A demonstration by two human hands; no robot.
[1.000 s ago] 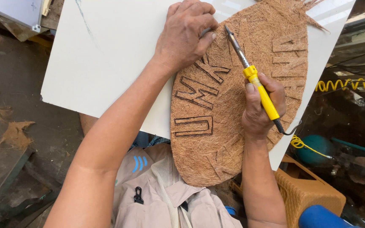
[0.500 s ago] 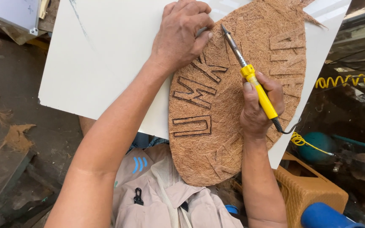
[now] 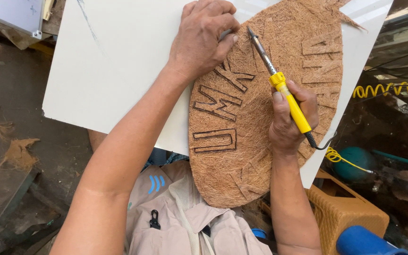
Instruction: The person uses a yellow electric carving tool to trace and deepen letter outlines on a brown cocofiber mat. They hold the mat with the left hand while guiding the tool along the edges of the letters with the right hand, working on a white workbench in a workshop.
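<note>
Rough, fibrous coir sheet (image 3: 260,132) on a smooth matt white board (image 3: 119,71); yellow plastic-handled, metal-tipped soldering iron (image 3: 284,92).
</note>
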